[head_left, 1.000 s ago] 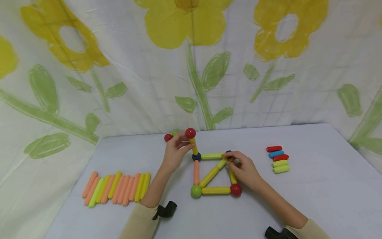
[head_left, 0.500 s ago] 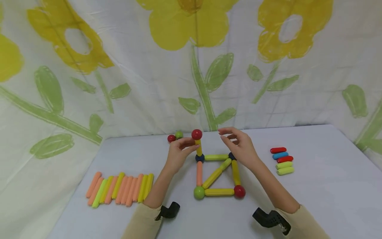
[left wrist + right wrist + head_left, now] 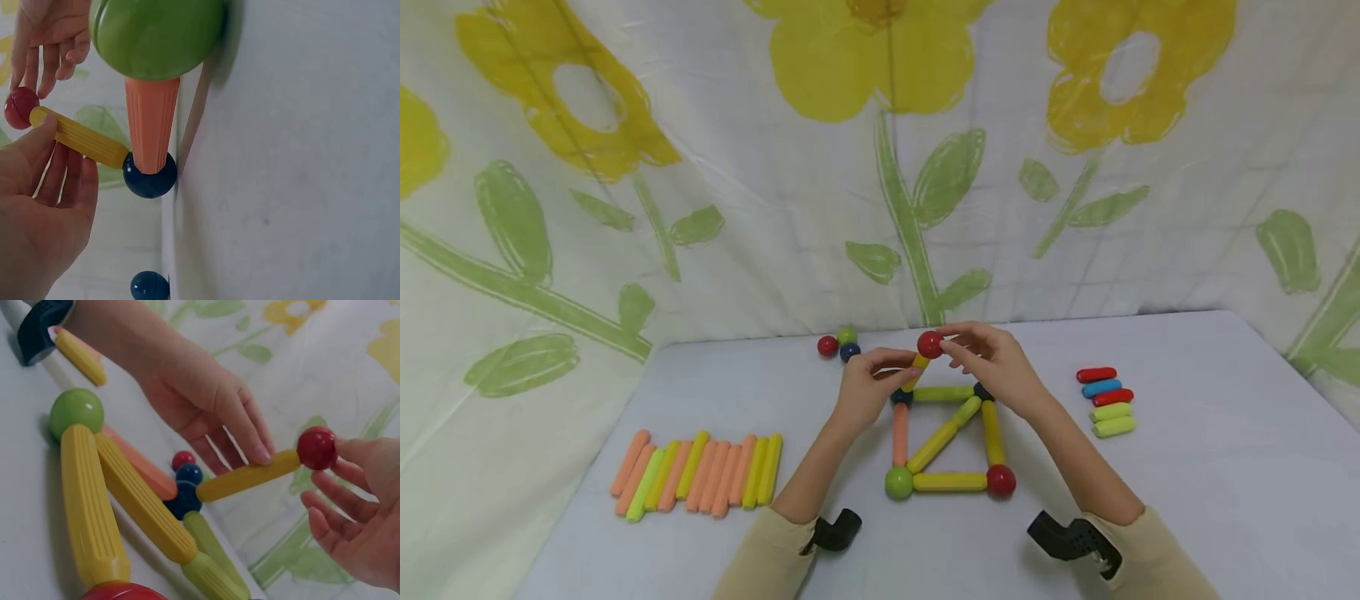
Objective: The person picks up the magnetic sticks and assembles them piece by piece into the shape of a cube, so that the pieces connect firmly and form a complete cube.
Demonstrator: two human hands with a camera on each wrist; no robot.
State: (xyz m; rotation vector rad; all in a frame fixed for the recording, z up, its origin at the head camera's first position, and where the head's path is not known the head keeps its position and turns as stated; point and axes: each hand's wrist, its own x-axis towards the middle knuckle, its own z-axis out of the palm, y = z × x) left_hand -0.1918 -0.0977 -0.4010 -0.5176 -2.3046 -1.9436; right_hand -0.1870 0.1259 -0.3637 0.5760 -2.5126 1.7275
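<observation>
Pinching the tilted yellow stick (image 3: 90,141), the left hand (image 3: 867,390) faced the right hand (image 3: 1003,367), which pinched the red ball (image 3: 930,344) between them.

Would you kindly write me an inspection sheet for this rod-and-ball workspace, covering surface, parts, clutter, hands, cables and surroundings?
Surface: white tabletop, parts lying on it.
Job's things: four-sided rod-and-ball frame with a diagonal; a yellow rod tilts up from its far-left blue ball, with an upper red ball at the tip.
Clutter: row of long rods at left; three loose balls at the back; five short rods at right.
Left hand: pinches the yellow rod.
Right hand: pinches the upper red ball.
Cables: nothing seen.
Surroundings: flower-patterned curtain behind.
</observation>
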